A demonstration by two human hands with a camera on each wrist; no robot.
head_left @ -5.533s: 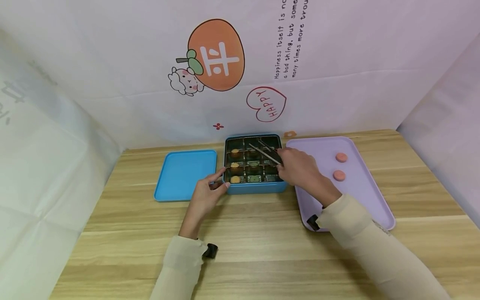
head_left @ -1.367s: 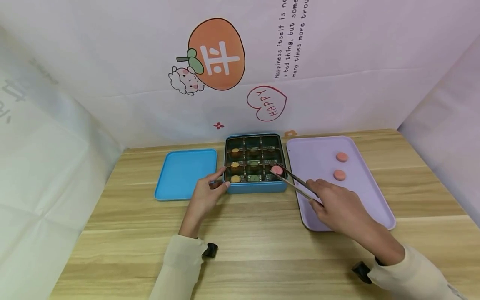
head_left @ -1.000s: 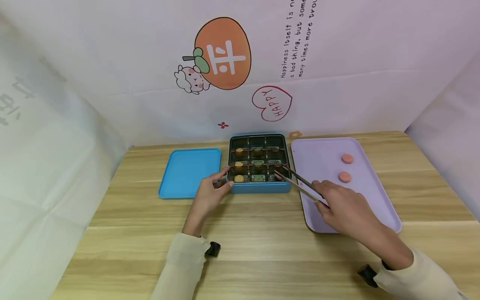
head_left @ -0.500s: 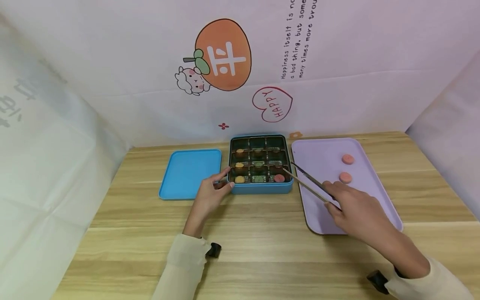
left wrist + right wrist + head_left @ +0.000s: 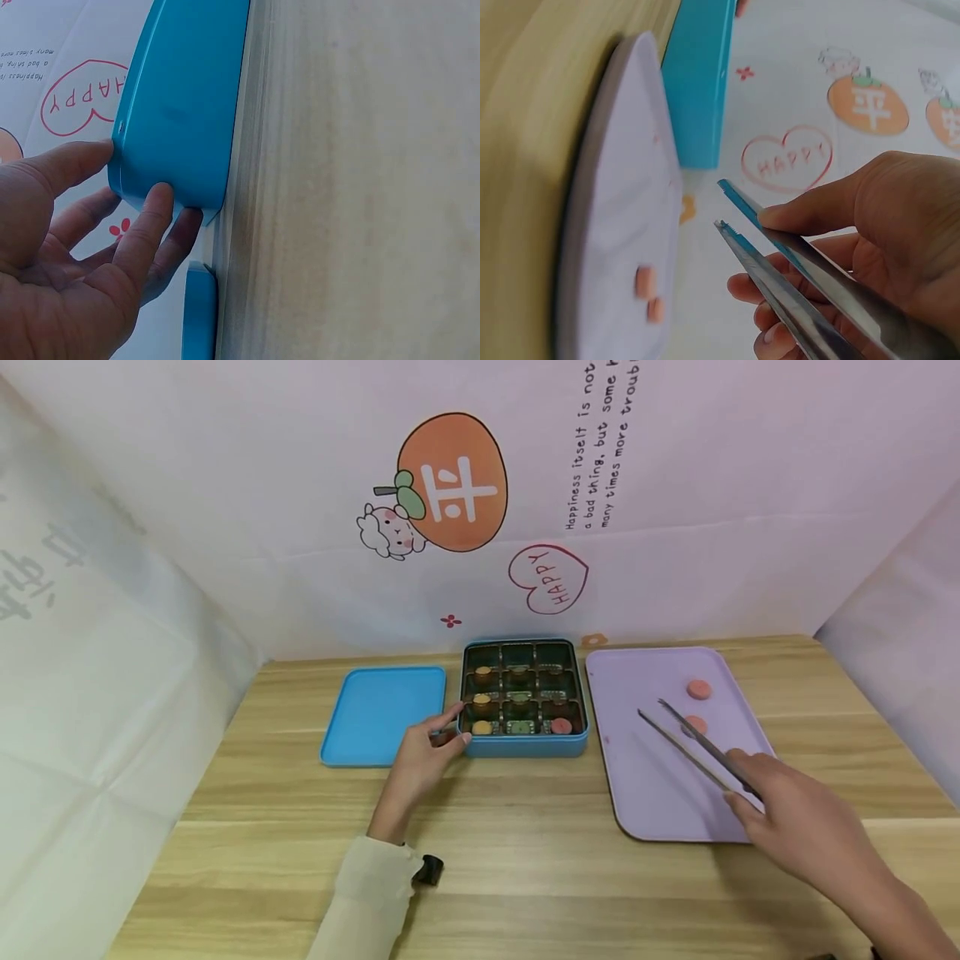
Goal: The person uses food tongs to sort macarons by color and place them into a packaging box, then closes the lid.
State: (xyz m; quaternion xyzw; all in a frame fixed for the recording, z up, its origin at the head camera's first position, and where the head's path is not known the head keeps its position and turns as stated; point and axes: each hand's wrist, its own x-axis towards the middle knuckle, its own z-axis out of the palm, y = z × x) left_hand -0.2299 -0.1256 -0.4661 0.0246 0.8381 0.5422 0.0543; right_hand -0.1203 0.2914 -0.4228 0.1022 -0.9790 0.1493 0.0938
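Observation:
In the head view, my left hand [image 5: 423,758] touches the front left corner of a blue box [image 5: 525,746] with extended fingers and thumb; the left wrist view shows its fingertips against the box's blue wall [image 5: 180,97]. Dark compartments inside the box hold yellow discs [image 5: 482,727] at left, green discs [image 5: 521,727] in the middle and one pink disc [image 5: 561,726] at front right. My right hand [image 5: 806,818] holds long metal tweezers [image 5: 693,758], their serrated tips apart and nothing between them, over the lilac tray [image 5: 652,793]. Two pink discs [image 5: 699,689] lie there.
A blue lid [image 5: 386,714] lies flat left of the box on the wooden table [image 5: 525,877]. Behind stands a white printed cloth [image 5: 315,510], close to the box's back. The tray sits close beside the box's right side.
The tweezers let go of a pink disc, which now sits in the front right compartment. My right hand then moved right with the tweezers, from box to tray. My left hand stayed at the corner.

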